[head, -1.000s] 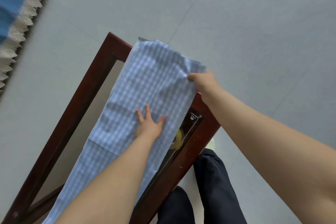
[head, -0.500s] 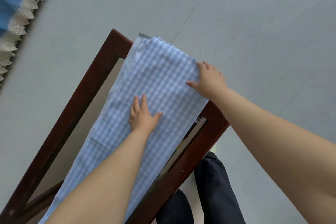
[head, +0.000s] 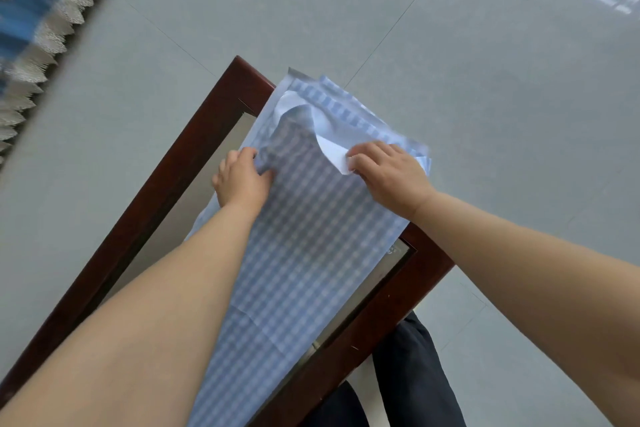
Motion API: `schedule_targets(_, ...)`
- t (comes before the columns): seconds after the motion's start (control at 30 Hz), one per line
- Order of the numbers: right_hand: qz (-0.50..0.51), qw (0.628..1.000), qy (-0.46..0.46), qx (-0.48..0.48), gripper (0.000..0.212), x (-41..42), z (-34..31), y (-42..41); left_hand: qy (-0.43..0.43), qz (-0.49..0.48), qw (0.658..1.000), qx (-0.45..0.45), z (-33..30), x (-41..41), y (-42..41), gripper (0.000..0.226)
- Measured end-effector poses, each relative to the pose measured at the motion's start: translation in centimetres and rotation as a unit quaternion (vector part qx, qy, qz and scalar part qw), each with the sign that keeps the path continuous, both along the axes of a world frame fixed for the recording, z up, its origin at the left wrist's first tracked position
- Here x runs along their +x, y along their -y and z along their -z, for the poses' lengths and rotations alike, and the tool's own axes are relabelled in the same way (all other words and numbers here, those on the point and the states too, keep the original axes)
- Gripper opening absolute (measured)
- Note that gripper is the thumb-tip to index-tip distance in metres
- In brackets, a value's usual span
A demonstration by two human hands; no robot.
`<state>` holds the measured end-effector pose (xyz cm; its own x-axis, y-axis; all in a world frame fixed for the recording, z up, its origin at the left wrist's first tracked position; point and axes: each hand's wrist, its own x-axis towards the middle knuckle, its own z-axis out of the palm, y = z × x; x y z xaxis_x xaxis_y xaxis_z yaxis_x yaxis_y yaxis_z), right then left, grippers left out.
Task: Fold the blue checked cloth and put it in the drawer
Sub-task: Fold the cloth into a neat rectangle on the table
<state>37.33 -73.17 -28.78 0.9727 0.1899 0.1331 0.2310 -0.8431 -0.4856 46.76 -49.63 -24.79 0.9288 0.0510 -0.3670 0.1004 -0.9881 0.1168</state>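
Note:
The blue checked cloth (head: 304, 253) lies as a long strip along a glass-topped table with a dark red wooden frame (head: 162, 191). Its far end is lifted and curled back toward me, showing the pale underside. My left hand (head: 242, 178) pinches the cloth's left edge near that far end. My right hand (head: 388, 172) grips the raised right corner. No drawer is in view.
The table stands on a grey tiled floor (head: 485, 114). A blue rug with a white fringe (head: 38, 21) lies at the upper left. My legs in dark trousers (head: 408, 374) are beside the table's near right edge.
Both hands moved toward the cloth's far end and took hold of it. That end, flat before, is now lifted and folding back toward me.

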Motion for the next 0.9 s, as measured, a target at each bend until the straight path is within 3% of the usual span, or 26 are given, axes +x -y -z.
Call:
schedule_targets(0.1, 0.141, 0.984, -0.101, 0.043, 0.012, 1.4, 0.0, 0.5, 0.062, 0.117, 0.991, -0.029, 0.1, -0.6, -0.7, 0.009)
schedule_targets(0.13, 0.18, 0.971, -0.151, 0.053, 0.018, 2.3, 0.0, 0.7, 0.058, 0.151, 0.986, -0.028, 0.3, -0.9, -0.7, 0.005)
schedule_targets(0.23, 0.164, 0.943, -0.286, 0.053, 0.036, 4.4, -0.2, 1.0, 0.01, 0.138, 0.99, -0.039, 1.4, -1.3, -0.6, 0.01)
schedule_targets(0.37, 0.118, 0.957, -0.263, 0.035, 0.032, 4.8, -0.1, 0.7, -0.078, -0.086, 0.987, -0.114, 1.9, -0.1, -1.0, 0.027)
schedule_targets(0.53, 0.094, 0.971, -0.217, 0.028, 0.024, 4.3, 0.4, 0.3, -0.092, -0.081, 0.984, -0.129, 0.8, 1.5, -1.8, 0.027)
schedule_targets(0.63, 0.184, 0.905, -0.336, 0.185, 0.041, 5.3, -0.4, -0.8, -0.032, -0.04, 0.99, -0.134, 0.4, 1.5, -2.0, 0.027)
schedule_targets(0.7, 0.242, 0.838, -0.385, 0.301, 0.055, 6.3, -1.0, -0.9, -0.022, -0.074, 0.982, -0.172, -0.1, 1.1, -1.5, 0.052)
schedule_targets(0.73, 0.238, 0.823, -0.406, 0.318, 0.049, 6.8, -1.3, -0.8, -0.032, -0.095, 0.978, -0.184, -0.3, 0.9, -1.2, 0.057)
schedule_targets(0.77, 0.217, 0.821, -0.423, 0.315, 0.034, 7.1, -1.7, -0.5, -0.028, -0.083, 0.98, -0.177, -0.4, 0.5, -0.9, 0.051)
schedule_targets(0.83, 0.189, 0.83, -0.43, 0.302, 0.009, 7.2, -2.6, -0.2, 0.068, 0.071, 0.989, -0.113, -0.2, -0.5, -1.0, 0.023)
schedule_targets(0.9, 0.187, 0.837, -0.408, 0.314, 0.009, 6.7, -3.3, 0.1, 0.171, 0.242, 0.95, -0.101, 0.4, -2.0, -1.8, 0.018)
